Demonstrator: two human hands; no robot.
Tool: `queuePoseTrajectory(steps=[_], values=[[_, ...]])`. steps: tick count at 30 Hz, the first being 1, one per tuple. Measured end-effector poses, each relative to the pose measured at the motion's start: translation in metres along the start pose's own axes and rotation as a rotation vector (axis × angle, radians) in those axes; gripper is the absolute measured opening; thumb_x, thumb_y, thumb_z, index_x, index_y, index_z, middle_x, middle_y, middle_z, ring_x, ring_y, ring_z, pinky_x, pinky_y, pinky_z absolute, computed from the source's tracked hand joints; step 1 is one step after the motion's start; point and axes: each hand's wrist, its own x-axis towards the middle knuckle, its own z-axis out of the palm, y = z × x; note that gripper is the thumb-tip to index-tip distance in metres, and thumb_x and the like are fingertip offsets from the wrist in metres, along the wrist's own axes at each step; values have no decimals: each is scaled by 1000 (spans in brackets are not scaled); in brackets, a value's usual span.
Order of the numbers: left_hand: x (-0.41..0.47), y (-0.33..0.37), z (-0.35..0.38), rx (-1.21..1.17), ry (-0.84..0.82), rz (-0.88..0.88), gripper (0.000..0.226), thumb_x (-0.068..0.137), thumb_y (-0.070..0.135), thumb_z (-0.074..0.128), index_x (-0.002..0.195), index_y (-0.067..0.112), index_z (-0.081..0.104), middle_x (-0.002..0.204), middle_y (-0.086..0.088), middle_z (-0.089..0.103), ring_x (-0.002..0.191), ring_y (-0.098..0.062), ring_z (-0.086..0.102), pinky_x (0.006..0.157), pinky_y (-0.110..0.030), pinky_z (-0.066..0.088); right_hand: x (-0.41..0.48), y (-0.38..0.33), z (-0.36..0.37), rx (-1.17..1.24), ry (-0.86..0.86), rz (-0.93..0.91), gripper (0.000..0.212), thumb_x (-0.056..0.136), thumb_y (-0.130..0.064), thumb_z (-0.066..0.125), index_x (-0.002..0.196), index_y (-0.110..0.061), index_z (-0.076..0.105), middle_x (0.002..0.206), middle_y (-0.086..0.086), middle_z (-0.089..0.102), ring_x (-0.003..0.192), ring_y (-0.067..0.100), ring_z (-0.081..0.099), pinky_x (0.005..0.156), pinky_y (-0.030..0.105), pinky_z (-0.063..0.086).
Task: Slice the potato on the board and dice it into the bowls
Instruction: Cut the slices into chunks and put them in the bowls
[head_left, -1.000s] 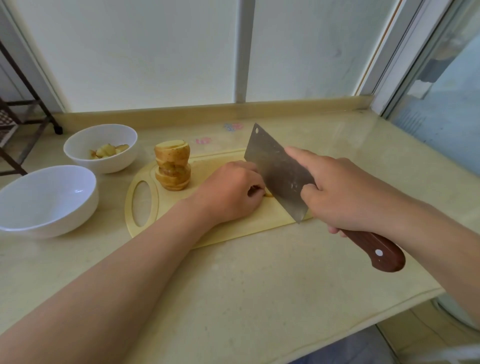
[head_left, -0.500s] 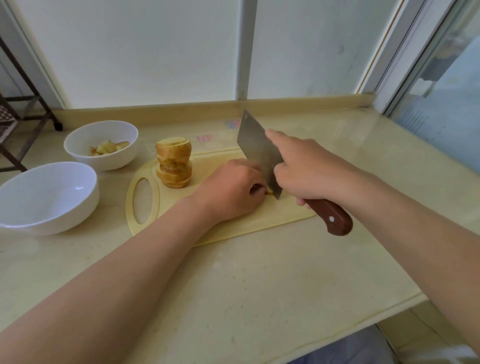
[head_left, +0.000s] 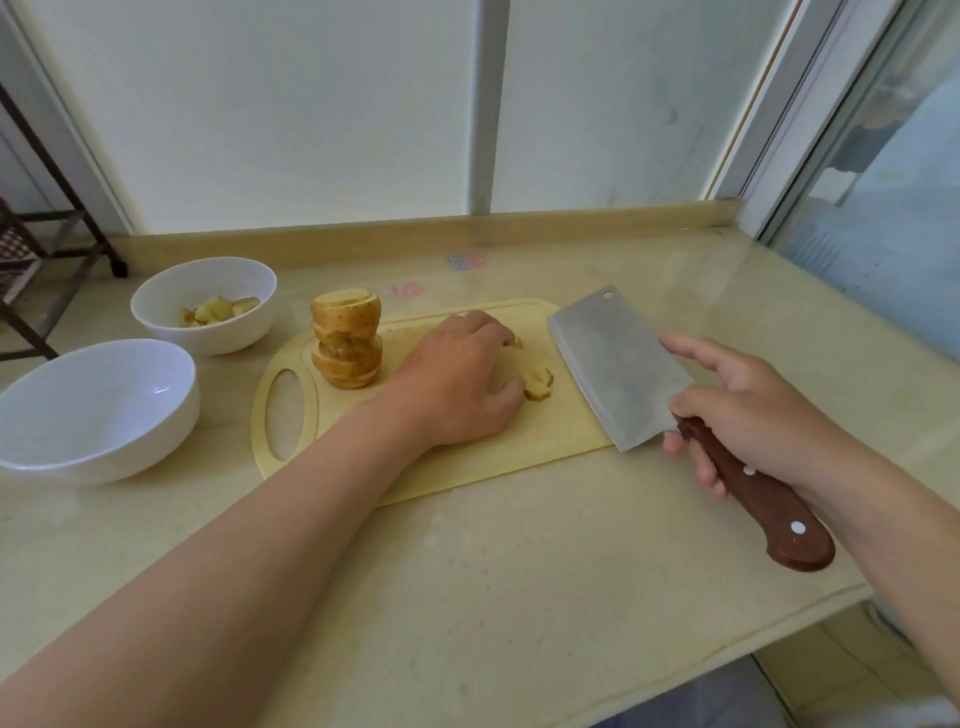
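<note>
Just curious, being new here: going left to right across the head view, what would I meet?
Empty white bowl, bowl of diced potato, stack of potato slices, left hand, cut potato pieces, cleaver, right hand.

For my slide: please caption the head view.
Left hand holds potato pieces on the board; right hand holds the knife beside them.

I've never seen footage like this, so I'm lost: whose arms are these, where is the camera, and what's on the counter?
No machine here: these are a person's bare arms, filmed by one wide-angle camera worn on the head, looking down. The right hand grips a cleaver by its wooden handle, blade over the cutting board's right end. The left hand curls over cut potato pieces on the board. Beside it stands a stack of potato slices. Further left sit a near bowl and a far bowl holding diced potato.
</note>
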Motion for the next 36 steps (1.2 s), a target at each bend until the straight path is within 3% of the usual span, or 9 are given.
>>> queuePoseTrajectory(steps=[3,5,14,18,21,25,30,33,36], values=[[3,0,0,82,-165,-16,71,94,49,48,153,17,25,159,-1,30,146,-19,25,119,-38,22,-1,4,3,40,-33,10,68,99,4,47,151,-40,43,61,13,66,38,23,51,36,30,45],[5,-2,2,83,-205,-1,70,96,48,45,155,19,21,160,-1,27,148,-17,20,121,-38,18,0,4,6,53,-46,5,68,98,5,46,150,-40,43,62,14,66,38,24,51,36,30,45],[3,-5,3,-172,-20,41,51,87,30,67,135,18,53,125,5,63,117,-16,56,103,-33,43,4,2,25,110,-85,3,67,98,6,44,136,-49,42,60,12,64,39,24,52,36,29,44],[4,-8,3,-162,19,39,60,86,31,70,140,14,49,138,-1,54,128,-17,49,107,-24,35,5,0,38,101,-107,-3,70,97,4,43,148,-44,40,63,12,64,40,24,53,36,28,44],[4,-6,3,-145,-37,34,62,89,32,66,145,15,45,141,1,54,131,-17,48,110,-30,36,5,1,41,97,-105,-1,72,97,3,42,156,-39,36,64,12,63,40,25,54,37,27,44],[1,-5,1,-172,13,38,47,87,29,69,132,20,61,120,5,69,111,-15,61,98,-30,46,5,1,44,88,-98,3,73,97,2,42,156,-41,35,64,11,63,41,25,55,38,29,45],[0,2,3,-173,72,124,24,87,17,71,111,13,74,84,-11,71,72,-26,60,73,-27,44,5,-1,46,99,-105,-5,72,97,2,41,150,-46,37,63,9,63,41,25,55,37,28,45],[3,1,6,-102,50,208,17,87,20,61,93,9,71,75,-11,67,69,-34,55,71,-35,44,4,-1,45,118,-111,4,73,97,1,42,152,-47,36,64,9,63,42,25,55,38,29,46],[5,3,7,-67,38,277,16,85,17,59,90,9,71,84,-5,71,76,-27,60,73,-37,47,3,-2,43,141,-125,5,71,97,1,43,152,-44,37,63,10,64,41,25,54,39,29,46]])
